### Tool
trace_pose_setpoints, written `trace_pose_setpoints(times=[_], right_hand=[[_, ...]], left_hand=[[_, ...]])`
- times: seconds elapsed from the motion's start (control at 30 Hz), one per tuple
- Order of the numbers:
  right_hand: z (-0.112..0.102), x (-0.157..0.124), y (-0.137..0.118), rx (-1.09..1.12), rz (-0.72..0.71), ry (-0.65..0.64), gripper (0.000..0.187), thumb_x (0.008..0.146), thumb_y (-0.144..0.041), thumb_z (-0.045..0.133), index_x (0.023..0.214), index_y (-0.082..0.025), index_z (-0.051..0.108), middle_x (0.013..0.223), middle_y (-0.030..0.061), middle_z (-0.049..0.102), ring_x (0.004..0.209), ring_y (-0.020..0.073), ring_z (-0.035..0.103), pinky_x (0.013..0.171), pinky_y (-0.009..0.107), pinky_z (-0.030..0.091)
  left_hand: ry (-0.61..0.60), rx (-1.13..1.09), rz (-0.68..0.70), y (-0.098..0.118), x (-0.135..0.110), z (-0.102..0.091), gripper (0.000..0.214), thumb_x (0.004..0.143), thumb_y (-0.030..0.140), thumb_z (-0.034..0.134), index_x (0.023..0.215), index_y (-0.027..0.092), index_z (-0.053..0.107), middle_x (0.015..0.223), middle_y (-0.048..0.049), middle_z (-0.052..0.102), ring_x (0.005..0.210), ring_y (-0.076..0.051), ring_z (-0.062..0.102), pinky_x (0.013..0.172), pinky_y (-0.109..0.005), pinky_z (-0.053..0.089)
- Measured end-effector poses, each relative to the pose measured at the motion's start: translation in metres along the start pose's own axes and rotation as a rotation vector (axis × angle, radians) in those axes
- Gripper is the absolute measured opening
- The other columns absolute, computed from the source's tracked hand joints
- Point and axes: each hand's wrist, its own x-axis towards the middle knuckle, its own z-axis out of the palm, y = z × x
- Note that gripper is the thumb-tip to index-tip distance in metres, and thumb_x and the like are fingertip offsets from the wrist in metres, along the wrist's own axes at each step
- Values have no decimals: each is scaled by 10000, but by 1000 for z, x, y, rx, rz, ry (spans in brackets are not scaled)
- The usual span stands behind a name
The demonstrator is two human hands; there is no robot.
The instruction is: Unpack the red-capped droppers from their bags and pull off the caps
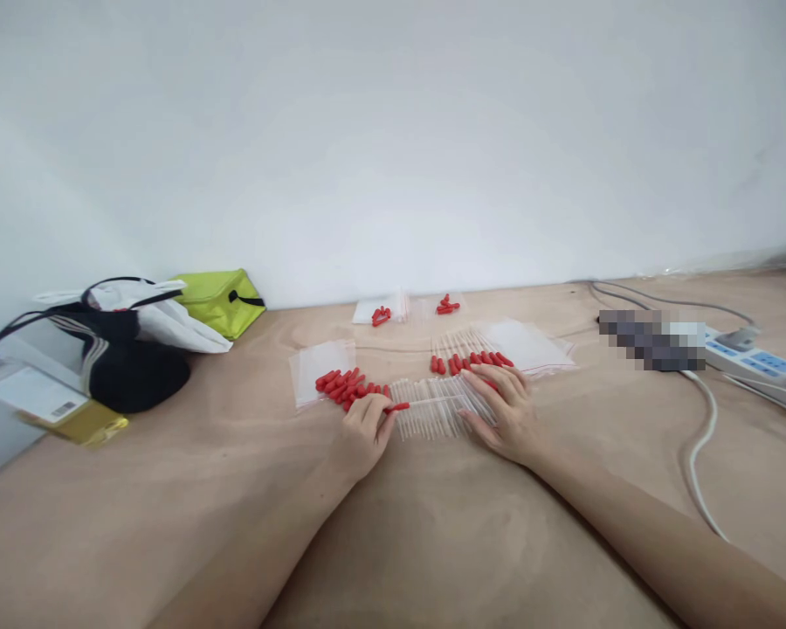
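My left hand [365,430] is closed in a pinch on a small red cap [399,406]. A thin pale stick [436,401] stretches from that cap toward my right hand. Resting over the right end of a row of pale thin sticks [419,424], my right hand [507,415] has its thumb and fingers apart. Whether its fingertips touch the pale stick I cannot tell. A pile of red caps [344,383] lies just beyond my left hand. Behind my right hand, more sticks with red ends [472,360] lie side by side, partly hidden by my fingers.
Clear zip bags lie at the left [320,362] and right [524,343]. Small red clusters [381,315] sit near the wall. A dark cap [137,376] and a lime-green bag [219,301] stand left. A power strip [753,354] and a white cable [698,445] lie right.
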Motion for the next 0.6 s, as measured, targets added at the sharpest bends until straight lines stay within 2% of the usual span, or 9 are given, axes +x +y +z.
trace_pose_setpoints(times=[0.17, 0.33, 0.47, 0.6], right_hand=[[-3, 2, -7, 24, -120, -79, 304, 782, -315, 553, 1078, -245, 552, 989, 19, 635, 1008, 191, 508, 979, 431, 220], [0, 3, -11, 43, -127, -94, 155, 799, -280, 539, 933, -255, 614, 780, -18, 658, 884, 162, 535, 948, 421, 218], [1, 4, -16, 21, -125, -170, 148, 824, -274, 496, 902, -265, 622, 690, -24, 627, 772, 138, 518, 925, 418, 218], [1, 5, -20, 24, -149, -190, 163, 826, -244, 474, 888, -255, 624, 647, -24, 585, 722, 124, 485, 912, 411, 217]], left_hand=[[57, -6, 101, 14, 0, 3, 87, 822, 169, 469, 881, 163, 532, 790, -39, 585, 765, -141, 559, 707, -259, 484], [55, -23, 160, 21, 2, 11, 87, 820, 178, 481, 856, 169, 560, 772, -36, 581, 723, -129, 551, 693, -257, 484], [39, -35, 182, 21, 0, 14, 102, 814, 179, 492, 861, 165, 582, 771, -43, 588, 725, -130, 546, 691, -259, 472], [2, 19, 187, 22, 4, 11, 182, 805, 250, 518, 957, 188, 595, 886, -63, 620, 870, -177, 542, 783, -330, 438]])
